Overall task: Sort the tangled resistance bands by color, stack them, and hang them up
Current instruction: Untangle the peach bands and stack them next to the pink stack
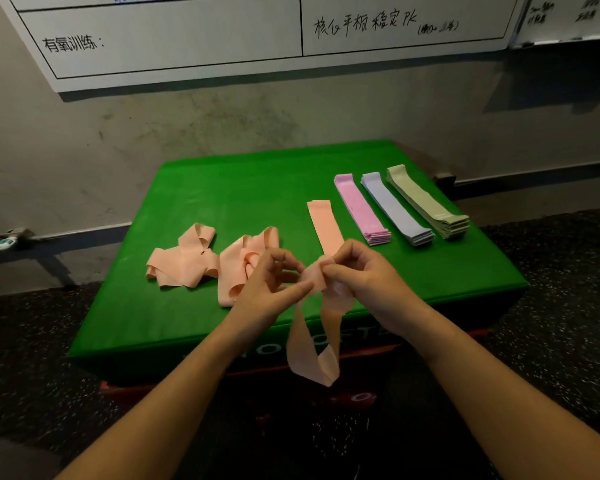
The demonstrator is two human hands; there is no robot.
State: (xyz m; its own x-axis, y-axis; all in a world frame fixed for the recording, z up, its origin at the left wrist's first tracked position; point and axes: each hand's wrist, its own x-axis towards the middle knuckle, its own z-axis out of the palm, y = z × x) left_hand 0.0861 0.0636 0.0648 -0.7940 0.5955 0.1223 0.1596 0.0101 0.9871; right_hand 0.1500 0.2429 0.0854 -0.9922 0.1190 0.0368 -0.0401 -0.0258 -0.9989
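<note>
Above the near edge of the green box point(194, 306), a peach band point(312, 344) was held between both hands, its upper end bunched at the fingertips and its lower loop hanging down in front of the box's front face. The left hand point(271, 282) was seen pinching the band's top from the left, fingers curled and thumb extended toward the fabric. The right hand point(357, 271) was closed round the same bunched end from the right, its fingers bent over the material. Both forearms were extended in from the bottom of the view.

On the box top, just behind the right hand, a flat peach band point(323, 223) was laid out straight, its near end hidden by the fingers. Further right, three neat stacks were set side by side and close together: a pink stack point(359, 209), a lavender stack point(394, 209) and a pale green stack point(426, 202), all angled alike. Left of the hands, two loose peach tangles were spread on the green surface: a left tangle point(184, 261) and, just beside it, a right tangle point(243, 261) partly covered by the left hand.

Behind the box, a stained wall was seen, with a whiteboard point(174, 32) bearing handwritten characters mounted on it. Dark speckled flooring point(568, 306) was visible around the box.
</note>
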